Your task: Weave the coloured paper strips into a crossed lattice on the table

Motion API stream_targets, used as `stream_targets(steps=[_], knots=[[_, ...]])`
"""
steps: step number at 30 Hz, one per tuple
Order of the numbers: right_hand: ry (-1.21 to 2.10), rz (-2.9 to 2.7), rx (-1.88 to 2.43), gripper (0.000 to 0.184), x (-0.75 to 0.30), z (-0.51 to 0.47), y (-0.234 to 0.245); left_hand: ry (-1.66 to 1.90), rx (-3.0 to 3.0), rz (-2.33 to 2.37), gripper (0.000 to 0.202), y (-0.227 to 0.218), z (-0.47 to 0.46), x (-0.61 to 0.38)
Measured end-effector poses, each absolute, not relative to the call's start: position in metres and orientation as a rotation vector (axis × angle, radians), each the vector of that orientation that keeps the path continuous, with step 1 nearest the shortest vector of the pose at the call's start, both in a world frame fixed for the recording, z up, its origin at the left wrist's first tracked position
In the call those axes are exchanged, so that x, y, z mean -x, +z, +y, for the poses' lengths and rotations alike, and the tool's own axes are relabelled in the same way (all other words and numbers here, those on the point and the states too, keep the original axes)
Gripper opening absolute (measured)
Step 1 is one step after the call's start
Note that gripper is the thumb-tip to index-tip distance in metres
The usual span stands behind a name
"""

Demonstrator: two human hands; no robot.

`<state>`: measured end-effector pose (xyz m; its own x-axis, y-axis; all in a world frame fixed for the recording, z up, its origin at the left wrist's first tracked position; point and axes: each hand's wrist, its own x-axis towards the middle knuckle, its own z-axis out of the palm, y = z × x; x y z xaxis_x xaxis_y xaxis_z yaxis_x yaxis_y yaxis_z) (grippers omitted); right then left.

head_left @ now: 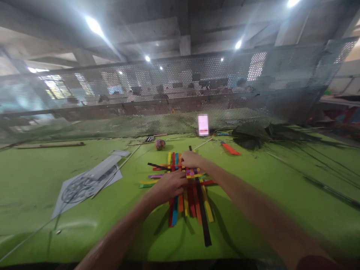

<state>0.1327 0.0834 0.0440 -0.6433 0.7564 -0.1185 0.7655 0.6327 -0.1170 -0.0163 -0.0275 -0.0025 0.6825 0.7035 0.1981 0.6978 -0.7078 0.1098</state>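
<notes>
Coloured flat strips, crossed over and under one another, make a woven mat on the green tabletop, with loose ends sticking out all round. Its left half lies beneath my left hand, whose fingers are bent and pressed together on the strips. Farther up, my right hand is closed at the top edge of the weave; its fingertips are partly hidden, around an orange strip. A long black strip runs down the right side toward me. Another black strip pokes out at the upper left.
To the left, a printed sheet lies under a pale folded piece. Behind the weave are a patterned ball, an orange-handled cutter and dark dried leaves. A perforated metal screen stands along the table's back edge.
</notes>
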Motion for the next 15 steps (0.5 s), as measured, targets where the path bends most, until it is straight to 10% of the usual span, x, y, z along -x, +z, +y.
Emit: stream_targets(steps=[15], knots=[[0.053, 2.849, -1.466, 0.029, -0.194, 0.081, 0.057, 0.946, -2.555, 1.421, 0.017, -0.006, 0.01, 0.058]])
